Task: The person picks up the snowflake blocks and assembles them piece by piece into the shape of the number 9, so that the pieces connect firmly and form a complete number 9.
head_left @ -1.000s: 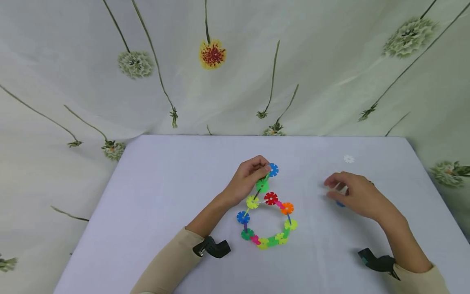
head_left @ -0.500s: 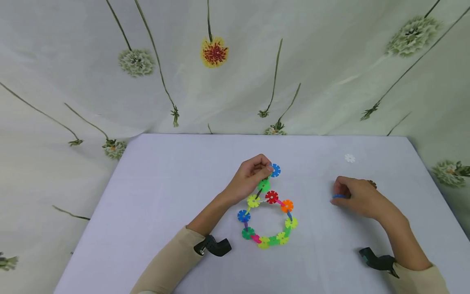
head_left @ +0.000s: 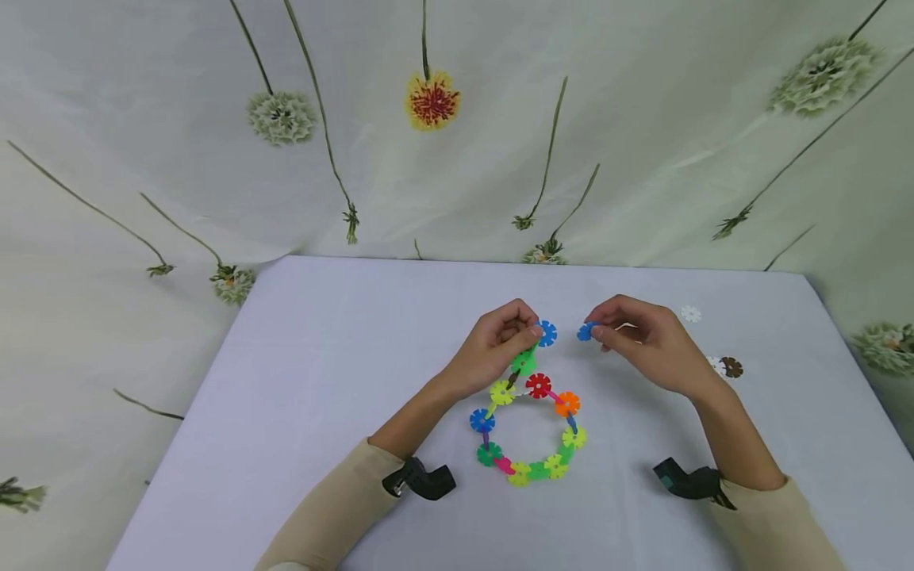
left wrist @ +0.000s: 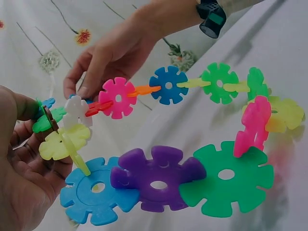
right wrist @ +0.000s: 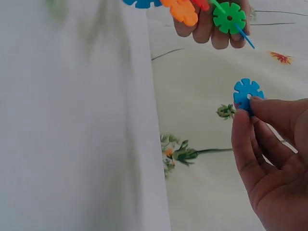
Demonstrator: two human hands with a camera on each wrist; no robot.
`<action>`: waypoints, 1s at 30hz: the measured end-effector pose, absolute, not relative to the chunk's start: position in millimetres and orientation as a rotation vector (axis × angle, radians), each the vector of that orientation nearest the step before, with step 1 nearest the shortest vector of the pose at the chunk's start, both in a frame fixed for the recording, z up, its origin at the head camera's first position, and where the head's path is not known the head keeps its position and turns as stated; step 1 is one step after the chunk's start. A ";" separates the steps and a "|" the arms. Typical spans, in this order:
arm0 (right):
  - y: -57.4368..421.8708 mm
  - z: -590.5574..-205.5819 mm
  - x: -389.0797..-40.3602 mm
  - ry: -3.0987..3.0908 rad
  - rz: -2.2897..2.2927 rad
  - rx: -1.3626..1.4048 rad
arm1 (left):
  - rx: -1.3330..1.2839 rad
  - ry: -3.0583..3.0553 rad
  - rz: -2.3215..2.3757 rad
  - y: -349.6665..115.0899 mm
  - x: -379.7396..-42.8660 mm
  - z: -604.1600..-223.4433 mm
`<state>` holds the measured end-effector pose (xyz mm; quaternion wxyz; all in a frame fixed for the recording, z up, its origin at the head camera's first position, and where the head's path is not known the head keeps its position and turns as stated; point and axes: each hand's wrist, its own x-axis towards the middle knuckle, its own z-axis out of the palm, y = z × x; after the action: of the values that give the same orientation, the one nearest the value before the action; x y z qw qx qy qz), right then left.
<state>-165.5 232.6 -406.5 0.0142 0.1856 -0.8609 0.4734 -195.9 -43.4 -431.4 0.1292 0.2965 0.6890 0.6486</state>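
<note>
A ring of slotted plastic snowflake discs, in several colours, stands in front of my hands in the head view, with a red disc at its far side. From it a short tail rises through a green disc to a blue disc at the tip. My left hand pinches this tail near the tip. In the left wrist view a purple disc of the ring looms close. My right hand pinches a loose blue disc between thumb and fingers, a small gap from the tail's tip.
On the white table, to the right, lie a white disc towards the back and a brown disc with another white disc beside it. A flower-print cloth hangs behind the table.
My right hand has picked up the loose blue disc from the table's right side and brought it left, close to my left hand. The left hand keeps its hold on the tail.
</note>
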 end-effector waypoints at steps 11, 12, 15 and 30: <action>200.6 -402.0 -176.7 -2.448 1.685 0.687 | 0.833 2.023 1.876 -43.4 -195.3 -430.7; 200.4 -402.9 -176.6 -2.443 1.684 0.692 | 0.835 2.024 1.872 -43.1 -195.0 -430.5; 200.7 -405.5 -177.2 -2.436 1.675 0.707 | 0.836 2.034 1.863 -43.0 -194.2 -430.0; 198.6 -406.8 -173.5 -2.349 1.716 0.770 | 0.863 2.021 1.849 -41.4 -192.2 -429.1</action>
<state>-173.5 198.6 -406.8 0.0661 0.2552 -0.7790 0.5689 -192.2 -41.4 -429.1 0.1342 0.2977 0.6974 0.6380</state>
